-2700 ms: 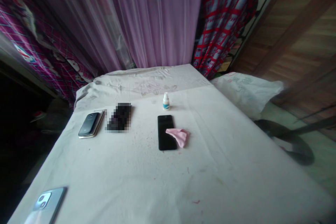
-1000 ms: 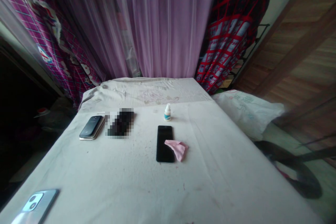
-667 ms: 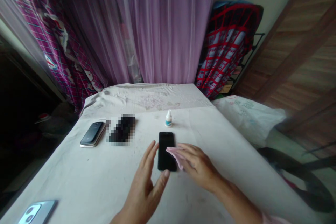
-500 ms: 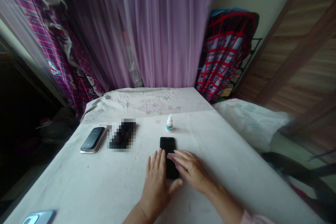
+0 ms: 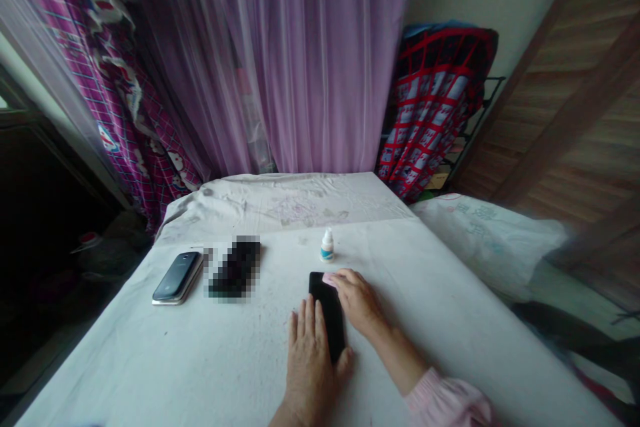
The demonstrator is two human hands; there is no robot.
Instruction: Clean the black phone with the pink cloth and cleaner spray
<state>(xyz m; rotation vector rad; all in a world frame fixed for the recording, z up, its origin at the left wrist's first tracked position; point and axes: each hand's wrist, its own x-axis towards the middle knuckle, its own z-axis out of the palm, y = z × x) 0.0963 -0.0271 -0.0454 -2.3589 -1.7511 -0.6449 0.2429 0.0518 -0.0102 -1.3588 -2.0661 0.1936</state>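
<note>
A black phone (image 5: 331, 317) lies screen up on the white-covered table, tilted slightly from upright in view. My left hand (image 5: 311, 347) rests flat with fingers stretched along the phone's left edge, its thumb at the lower right corner. Between the fingers of my right hand (image 5: 359, 297) is a small pink cloth (image 5: 330, 279), pressed on the phone's upper right part. Just beyond the phone's top end stands a small white dropper bottle (image 5: 327, 246) with a blue label.
On the left, a dark phone (image 5: 177, 275) lies on top of a lighter one. Beside them is a dark, pixelated object (image 5: 236, 268). A purple curtain (image 5: 320, 67) hangs behind the table (image 5: 240, 360). A white plastic bag (image 5: 485, 233) is off the right edge.
My right hand has slid the pink cloth up toward the phone's top end. The phone appears slightly turned. The view has shifted a little, and the light blue object at lower left has left it.
</note>
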